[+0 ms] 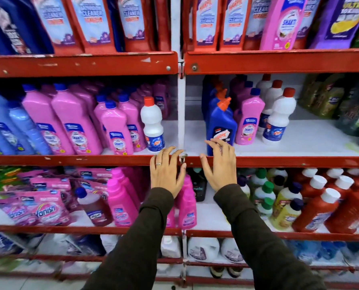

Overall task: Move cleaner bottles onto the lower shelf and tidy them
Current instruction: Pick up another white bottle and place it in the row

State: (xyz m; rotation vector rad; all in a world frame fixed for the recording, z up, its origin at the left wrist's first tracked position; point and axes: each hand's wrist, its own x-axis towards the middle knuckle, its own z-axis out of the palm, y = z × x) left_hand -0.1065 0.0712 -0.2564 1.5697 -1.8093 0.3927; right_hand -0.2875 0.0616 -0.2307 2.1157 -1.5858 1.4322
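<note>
Red-edged store shelves (279, 161) packed with cleaner bottles (222, 126) fill my view; my left hand (167, 171) and right hand (219, 167) hover empty, fingers spread, at the middle shelf's lip.

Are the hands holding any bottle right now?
No. Both hands are open and empty. The left hand rests on the red shelf edge; the right hand's fingertips are at the blue bottle, not gripping it.

On the white middle shelf with a red front lip (300, 162), a blue angled-neck plastic cleaner bottle with an orange cap (221, 124) stands upright at the front, a pink blue-capped bottle (248, 118) just beside it and a white red-capped bottle (279, 120) farther right.
</note>
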